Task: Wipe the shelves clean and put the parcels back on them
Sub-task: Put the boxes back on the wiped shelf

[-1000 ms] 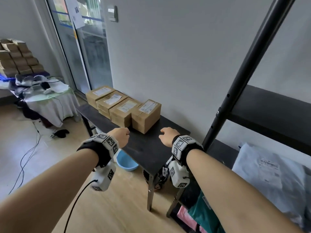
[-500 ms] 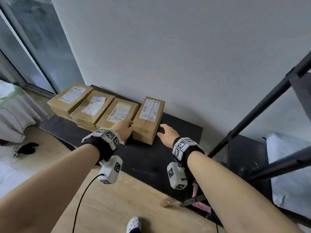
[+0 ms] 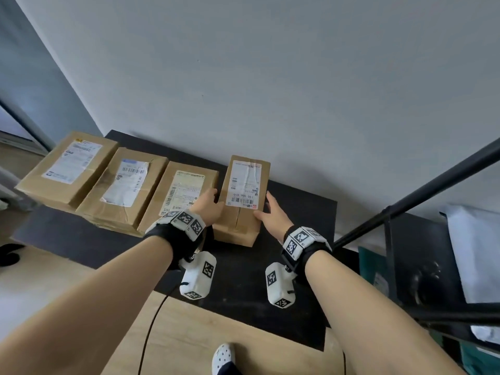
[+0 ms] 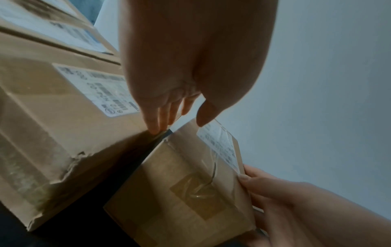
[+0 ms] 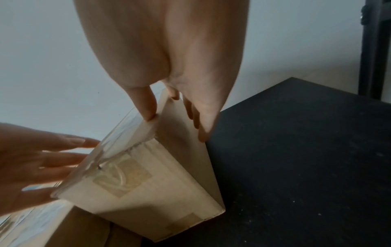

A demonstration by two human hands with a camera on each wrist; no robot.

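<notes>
parcels, four of them, all brown cardboard boxes with white labels, sit in a row on a black table (image 3: 297, 212) against a pale wall. three lie packed side by side toward the left of the head view: the first parcel (image 3: 67, 169) at far left, the second parcel (image 3: 121, 190) next to it, the third parcel (image 3: 178, 193) next again. the fourth parcel (image 3: 243, 196) stands a little apart at the right end of the row, near the middle of the frame, and this is the one being handled.

two hands reach forward from the bottom of the frame, each wrist wearing a black strap with a white marker block. the left hand (image 3: 208, 207) is at the box's left side; in the left wrist view its fingers (image 4: 160, 117) run straight down into the narrow gap between the third and fourth parcels, thumb over the top edge. the right hand (image 3: 270, 215) lies along the box's right side; the right wrist view shows its thumb (image 5: 146, 103) pressing the top edge and the straight fingers flat against the side wall. so the box sits between two flat hands, neither curled round it.

a black shelf frame (image 3: 433, 185) crosses the right edge, and a white shoe (image 3: 223, 355) shows at the bottom on the wooden floor.
</notes>
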